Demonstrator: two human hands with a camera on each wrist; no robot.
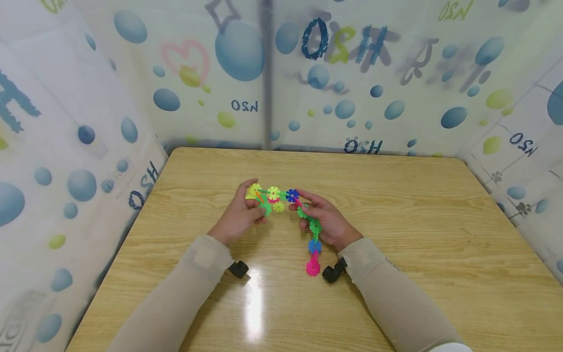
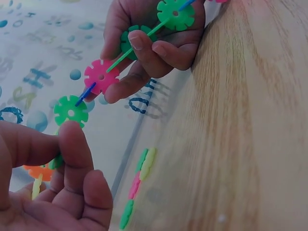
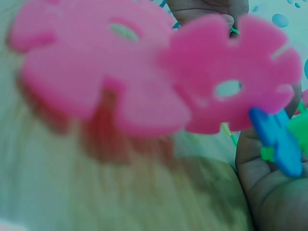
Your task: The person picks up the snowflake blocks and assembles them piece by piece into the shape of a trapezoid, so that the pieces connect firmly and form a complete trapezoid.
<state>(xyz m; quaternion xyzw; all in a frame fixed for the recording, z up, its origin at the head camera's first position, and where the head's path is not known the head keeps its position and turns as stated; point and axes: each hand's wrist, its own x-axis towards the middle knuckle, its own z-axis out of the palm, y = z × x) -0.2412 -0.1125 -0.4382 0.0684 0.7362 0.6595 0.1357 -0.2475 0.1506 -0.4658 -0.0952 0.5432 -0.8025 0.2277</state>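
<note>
A chain of notched plastic snowflake discs, joined edge to edge, spans both hands above the table. My left hand [image 1: 235, 220] pinches its left end, by a green disc [image 1: 265, 209] next to yellow discs [image 1: 254, 189]. Between the hands are a yellow disc [image 1: 273, 192] and a dark blue disc [image 1: 292, 195]. My right hand [image 1: 332, 224] grips the chain near a green disc [image 1: 314, 227]. Below it hang a blue disc [image 1: 314, 246] and a pink disc [image 1: 313, 269]. In the left wrist view, thumb and finger pinch just below a green disc [image 2: 71, 112].
The wooden table [image 1: 418, 210] lies under both hands. A printed curtain [image 1: 198, 117] stands behind it and along its sides. Black wrist cameras [image 1: 239, 269] sit under both cuffs. Coloured pieces [image 2: 137, 185] show edge-on in the left wrist view.
</note>
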